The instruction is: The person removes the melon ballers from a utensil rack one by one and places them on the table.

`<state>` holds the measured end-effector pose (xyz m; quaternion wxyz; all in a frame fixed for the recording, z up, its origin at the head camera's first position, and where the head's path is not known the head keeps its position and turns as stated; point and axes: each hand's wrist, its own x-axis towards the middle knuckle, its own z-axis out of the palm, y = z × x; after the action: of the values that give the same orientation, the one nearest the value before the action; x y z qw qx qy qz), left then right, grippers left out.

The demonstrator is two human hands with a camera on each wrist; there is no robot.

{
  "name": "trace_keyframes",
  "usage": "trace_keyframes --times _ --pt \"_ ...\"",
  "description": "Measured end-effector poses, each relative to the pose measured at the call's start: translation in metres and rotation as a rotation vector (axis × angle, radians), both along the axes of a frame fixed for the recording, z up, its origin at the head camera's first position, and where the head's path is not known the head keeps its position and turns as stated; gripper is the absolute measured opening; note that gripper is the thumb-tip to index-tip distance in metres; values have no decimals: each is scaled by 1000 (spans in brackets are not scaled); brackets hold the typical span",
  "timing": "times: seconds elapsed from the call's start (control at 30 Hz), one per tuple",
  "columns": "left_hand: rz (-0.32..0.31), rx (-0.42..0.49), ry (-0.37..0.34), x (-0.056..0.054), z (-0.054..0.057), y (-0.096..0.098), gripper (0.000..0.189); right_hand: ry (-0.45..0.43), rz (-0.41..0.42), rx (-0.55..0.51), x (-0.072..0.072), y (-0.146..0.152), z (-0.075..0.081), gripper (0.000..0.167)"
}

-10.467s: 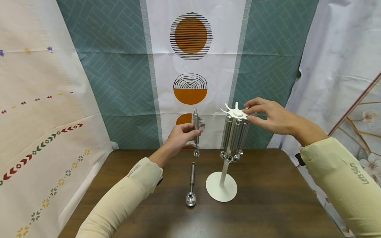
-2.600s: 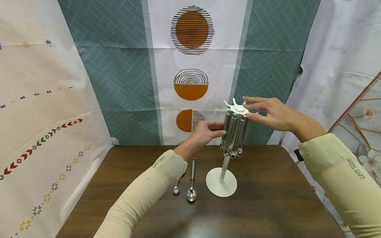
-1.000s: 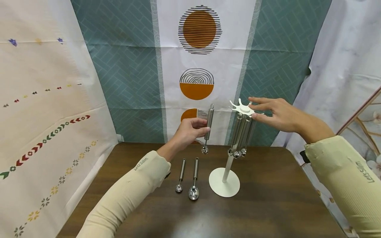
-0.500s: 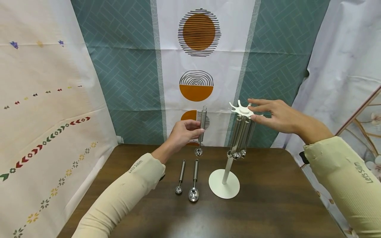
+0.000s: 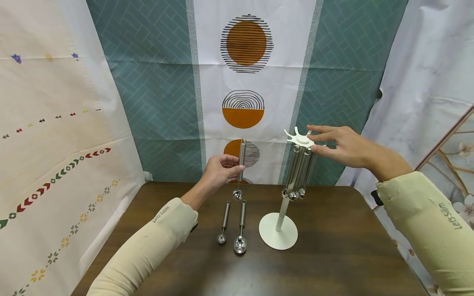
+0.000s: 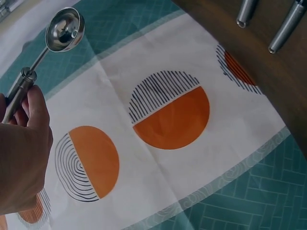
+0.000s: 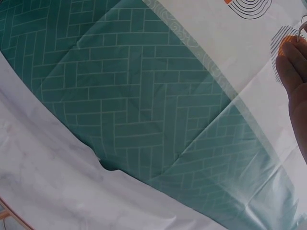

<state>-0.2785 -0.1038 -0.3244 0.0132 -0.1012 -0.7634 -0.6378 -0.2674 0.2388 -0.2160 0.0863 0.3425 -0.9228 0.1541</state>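
Observation:
My left hand [image 5: 219,169] pinches the steel handle of a melon baller [image 5: 242,156] between thumb and fingers. It hangs upright above the table, its round bowl at the bottom. In the left wrist view that bowl [image 6: 65,29] shows a small hole. My right hand [image 5: 342,146] reaches over the top of a white utensil stand [image 5: 282,216], with extended fingers and thumb at its curved hooks. Several steel-handled utensils [image 5: 296,170] hang below the hooks, close together. In the right wrist view only the edge of the right hand [image 7: 295,72] and a bit of hook show.
On the brown table [image 5: 326,246], a small round scoop [image 5: 224,224] lies left of a larger oval scoop [image 5: 240,238], both handles pointing away. The stand's round base [image 5: 270,238] is to their right. A patterned cloth [image 5: 155,102] hangs behind the table.
The left hand has taken the melon baller off the stand and moved it left and slightly down. Earlier it held a smaller scoop, which now lies on the table. The right hand stays at the stand's top.

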Motion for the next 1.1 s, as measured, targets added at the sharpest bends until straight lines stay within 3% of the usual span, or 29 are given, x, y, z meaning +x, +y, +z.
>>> trace_keyframes --times 0.5,1.1 --pt "79 20 -12 -5 -21 -14 24 18 4 -2 -1 0 -1 48" --pt "140 70 -79 -9 -54 -33 29 27 1 -2 -4 1 -3 48"
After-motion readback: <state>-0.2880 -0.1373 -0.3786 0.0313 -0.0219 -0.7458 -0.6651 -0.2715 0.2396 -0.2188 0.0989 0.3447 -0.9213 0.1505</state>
